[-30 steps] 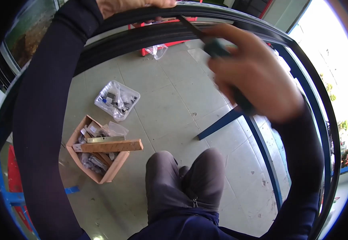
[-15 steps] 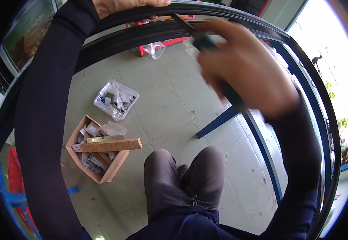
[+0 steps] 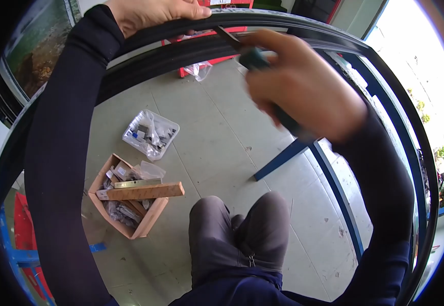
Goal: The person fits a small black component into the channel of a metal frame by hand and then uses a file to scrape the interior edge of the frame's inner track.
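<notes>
Both grip: left hand (image 3: 153, 13) clasps the frame (image 3: 293, 23) edge, right hand (image 3: 303, 86) fisted round a screwdriver (image 3: 255, 58).

Surface: grey tiled floor (image 3: 217, 132), lying under everything else.
Cardboard box (image 3: 145, 227): sitting open on the tiles at left, holding bagged hardware.
Wooden block (image 3: 145, 192): resting across the box top.
Clear plastic tray (image 3: 150, 133): sitting just above the box, holding small metal parts.
Plastic bag (image 3: 199, 69): lying farther off, beside a red base.
Blue bars (image 3: 334, 183): lying on the tiles at right.
</notes>
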The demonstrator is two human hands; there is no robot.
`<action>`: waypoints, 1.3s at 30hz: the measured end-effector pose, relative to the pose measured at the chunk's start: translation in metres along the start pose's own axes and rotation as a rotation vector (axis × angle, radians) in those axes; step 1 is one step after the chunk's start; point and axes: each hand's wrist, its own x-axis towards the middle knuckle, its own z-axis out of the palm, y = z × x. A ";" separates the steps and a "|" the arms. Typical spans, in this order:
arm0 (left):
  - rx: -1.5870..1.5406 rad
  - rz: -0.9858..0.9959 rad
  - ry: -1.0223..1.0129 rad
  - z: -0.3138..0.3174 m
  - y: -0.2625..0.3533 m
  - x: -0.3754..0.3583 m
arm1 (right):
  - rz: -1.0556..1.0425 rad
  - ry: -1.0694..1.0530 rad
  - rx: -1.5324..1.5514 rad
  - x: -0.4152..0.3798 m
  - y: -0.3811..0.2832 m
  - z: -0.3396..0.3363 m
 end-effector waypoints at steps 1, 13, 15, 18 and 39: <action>0.005 -0.005 0.001 0.003 -0.008 0.001 | 0.150 -0.026 0.083 -0.010 -0.009 -0.002; -0.093 -0.009 -0.033 0.001 -0.016 0.002 | -0.077 -0.084 -0.254 -0.005 -0.007 -0.007; -0.031 0.030 0.001 0.003 -0.010 -0.001 | -0.244 -0.061 -0.296 0.010 0.008 -0.003; -0.024 0.010 -0.015 0.002 -0.005 -0.002 | -0.136 0.044 -0.068 -0.002 0.011 -0.001; 0.000 -0.018 0.014 0.004 -0.008 -0.001 | 0.074 0.028 -0.062 -0.002 -0.011 0.004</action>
